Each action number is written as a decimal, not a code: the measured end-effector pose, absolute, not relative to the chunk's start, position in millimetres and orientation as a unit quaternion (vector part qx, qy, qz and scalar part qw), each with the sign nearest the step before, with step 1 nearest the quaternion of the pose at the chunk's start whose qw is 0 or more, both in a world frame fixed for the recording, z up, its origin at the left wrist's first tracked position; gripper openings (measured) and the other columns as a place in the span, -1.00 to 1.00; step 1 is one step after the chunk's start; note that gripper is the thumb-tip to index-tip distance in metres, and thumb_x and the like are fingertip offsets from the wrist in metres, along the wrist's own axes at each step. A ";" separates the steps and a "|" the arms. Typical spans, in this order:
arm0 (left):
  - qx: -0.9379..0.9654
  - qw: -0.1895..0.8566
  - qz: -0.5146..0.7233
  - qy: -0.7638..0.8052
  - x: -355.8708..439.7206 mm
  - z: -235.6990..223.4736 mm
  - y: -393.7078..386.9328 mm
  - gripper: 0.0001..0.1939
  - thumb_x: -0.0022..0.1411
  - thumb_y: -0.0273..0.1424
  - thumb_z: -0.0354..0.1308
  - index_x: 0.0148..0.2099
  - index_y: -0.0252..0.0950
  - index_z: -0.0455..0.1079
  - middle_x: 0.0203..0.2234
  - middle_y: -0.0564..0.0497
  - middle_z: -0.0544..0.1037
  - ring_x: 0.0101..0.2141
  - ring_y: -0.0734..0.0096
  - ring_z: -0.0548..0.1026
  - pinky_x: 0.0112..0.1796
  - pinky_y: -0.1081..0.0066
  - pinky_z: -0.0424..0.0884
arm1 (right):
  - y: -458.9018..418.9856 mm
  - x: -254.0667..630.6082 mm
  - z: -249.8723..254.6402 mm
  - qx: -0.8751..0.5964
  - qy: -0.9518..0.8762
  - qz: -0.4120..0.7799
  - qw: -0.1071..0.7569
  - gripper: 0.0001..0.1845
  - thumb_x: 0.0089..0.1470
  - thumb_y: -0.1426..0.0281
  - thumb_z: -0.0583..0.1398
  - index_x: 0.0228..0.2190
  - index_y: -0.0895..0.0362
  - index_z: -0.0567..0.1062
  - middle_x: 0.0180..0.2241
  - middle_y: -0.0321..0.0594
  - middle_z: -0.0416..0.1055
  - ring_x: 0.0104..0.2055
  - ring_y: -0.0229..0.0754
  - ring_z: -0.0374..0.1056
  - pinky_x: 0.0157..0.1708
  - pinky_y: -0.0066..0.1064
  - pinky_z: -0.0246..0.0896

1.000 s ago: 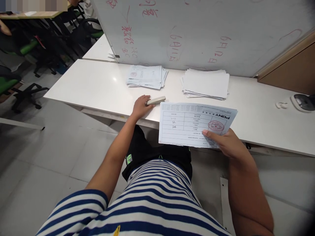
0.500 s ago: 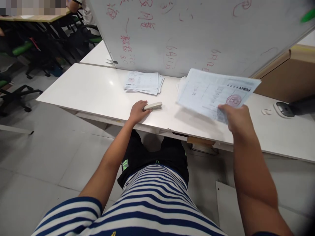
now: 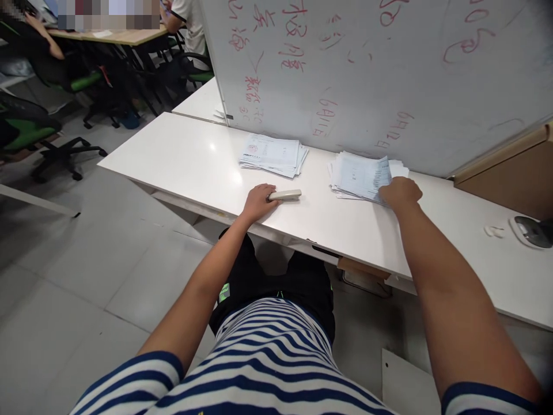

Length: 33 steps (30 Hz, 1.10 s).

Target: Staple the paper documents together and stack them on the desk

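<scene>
From the stapler, the counter lies open toward 4 o'clock. The left paper stack blocks 12, the right paper stack between 2 and 3, with the whiteboard behind.

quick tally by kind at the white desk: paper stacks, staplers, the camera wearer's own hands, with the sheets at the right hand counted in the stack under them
Paper stacks: 2 (left stack, right stack)
Stapler: 1
Hands: 2 (left hand, right hand)
Total: 5
</scene>
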<state>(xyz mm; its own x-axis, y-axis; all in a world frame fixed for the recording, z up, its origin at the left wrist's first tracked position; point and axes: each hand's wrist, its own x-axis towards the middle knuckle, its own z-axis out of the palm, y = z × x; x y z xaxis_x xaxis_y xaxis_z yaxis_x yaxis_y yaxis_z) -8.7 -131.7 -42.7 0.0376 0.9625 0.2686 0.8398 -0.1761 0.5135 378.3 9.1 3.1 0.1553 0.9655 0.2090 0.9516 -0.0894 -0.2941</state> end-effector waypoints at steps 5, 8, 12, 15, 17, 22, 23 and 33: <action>0.708 0.135 0.292 0.629 -8.0 -37.3 -137.1 -0.68 0.17 -0.21 0.25 -0.05 -0.20 0.47 0.07 -0.02 0.52 0.12 0.15 0.41 0.16 0.19 0.29 | -3.9 368.0 -6.2 -0.802 -0.571 -0.013 0.177 -0.17 0.01 0.50 0.19 0.28 0.43 0.09 0.30 0.58 -0.14 0.35 0.46 -0.19 0.11 0.34 -0.23; 0.679 0.208 0.346 0.613 -10.7 -30.0 -144.8 -0.58 0.21 -0.11 0.21 0.05 -0.19 0.41 0.13 -0.05 0.46 0.14 0.19 0.40 0.13 0.24 0.33 | -28.7 363.7 -14.9 -0.770 -0.591 -0.057 0.234 -0.07 0.06 0.39 0.19 0.34 0.29 -0.10 0.39 0.36 -0.44 0.42 0.32 -0.52 0.22 0.31 -0.50; 0.634 0.214 0.405 0.623 -13.9 -18.8 -130.4 -0.66 0.37 -0.13 -0.01 0.00 -0.22 0.41 0.04 -0.09 0.50 0.05 0.27 0.46 0.08 0.28 0.37 | -74.8 355.9 -45.6 -0.704 -0.664 0.011 0.254 -0.13 0.03 0.25 0.16 0.30 0.17 -0.01 0.40 0.17 -0.37 0.42 0.29 -0.45 0.24 0.32 -0.36; 0.627 0.103 0.397 0.663 -8.8 -11.8 -89.5 -0.66 0.40 -0.17 -0.06 -0.05 -0.26 0.43 -0.04 -0.15 0.52 0.05 0.20 0.43 0.13 0.23 0.29 | -97.0 347.6 -64.9 -0.672 -0.678 -0.006 0.299 -0.11 0.08 0.18 0.11 0.32 0.14 -0.13 0.40 0.15 -0.49 0.43 0.28 -0.48 0.22 0.35 -0.32; 0.639 0.070 0.339 0.687 -2.4 -9.7 -56.3 -0.60 0.35 -0.11 0.01 0.04 -0.25 0.41 0.05 -0.18 0.48 0.19 0.08 0.31 0.20 0.16 0.19 | -101.7 342.3 -68.4 -0.659 -0.677 -0.049 0.322 -0.08 0.11 0.16 0.07 0.34 0.14 -0.25 0.40 0.13 -0.61 0.43 0.27 -0.54 0.22 0.35 -0.32; 0.638 0.095 0.145 0.750 7.5 -17.3 -1.1 -0.11 0.18 0.08 0.12 0.38 -0.34 0.09 0.38 -0.27 0.03 0.38 -0.18 -0.15 0.29 -0.03 -0.10 | -101.7 334.1 -57.9 -0.679 -0.664 -0.069 0.305 -0.09 0.15 0.14 0.02 0.35 0.17 -0.31 0.40 0.16 -0.55 0.43 0.27 -0.54 0.22 0.34 -0.30; 0.629 0.101 0.129 0.760 7.4 -20.6 3.1 -0.11 0.20 0.08 0.08 0.40 -0.34 0.06 0.40 -0.26 -0.02 0.38 -0.17 -0.15 0.29 -0.02 -0.12 | -102.2 333.2 -55.7 -0.683 -0.662 -0.065 0.300 -0.10 0.17 0.13 0.01 0.35 0.16 -0.30 0.40 0.16 -0.52 0.43 0.27 -0.52 0.22 0.34 -0.29; 0.608 0.095 0.172 0.769 4.8 -32.8 6.0 -0.26 0.26 0.06 -0.01 0.37 -0.17 0.14 0.39 -0.04 0.05 0.38 -0.02 -0.08 0.30 0.02 -0.09 | -105.3 331.7 -54.0 -0.682 -0.672 -0.055 0.282 -0.19 0.24 0.10 -0.05 0.35 0.08 -0.28 0.41 0.12 -0.47 0.43 0.32 -0.46 0.18 0.42 -0.30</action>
<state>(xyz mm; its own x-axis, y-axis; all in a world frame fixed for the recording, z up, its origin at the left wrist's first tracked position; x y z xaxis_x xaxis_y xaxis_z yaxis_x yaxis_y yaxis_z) 4.8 6.0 -32.8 -0.2420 0.9683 0.0627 0.9029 0.2010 0.3800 331.7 -105.3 -54.0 0.0903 0.8860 0.4547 0.9484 0.0628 -0.3107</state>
